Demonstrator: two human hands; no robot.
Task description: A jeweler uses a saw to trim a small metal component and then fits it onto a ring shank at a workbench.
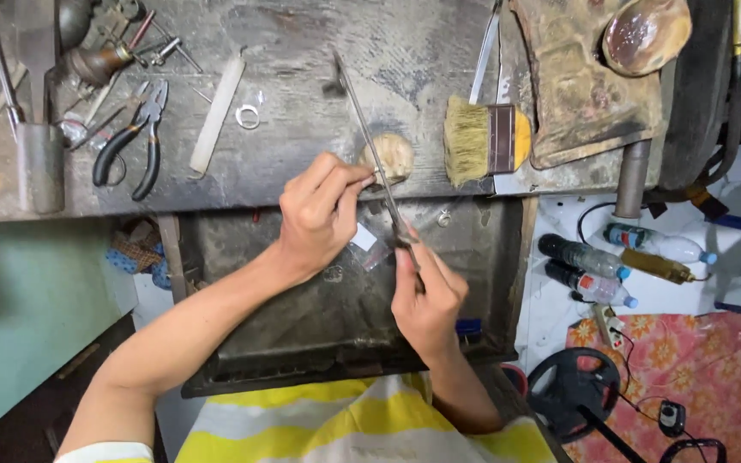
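At mid-frame the right hand (426, 296) grips a long thin file (370, 146); the left hand (319, 214) pinches something tiny against a wooden peg (390, 156) on the desk (302, 137). A slipping file could likely nick the fingertips (355, 182).

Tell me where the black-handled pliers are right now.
The black-handled pliers lie on the workbench at upper left, between a metal cylinder and a white stick.

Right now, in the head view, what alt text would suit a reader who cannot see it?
A person's right hand holds the handle end of a long thin metal file, while the left hand pinches something small against it over a worn workbench. Black-handled pliers, a white stick and a yellow-handled brush lie on the bench.
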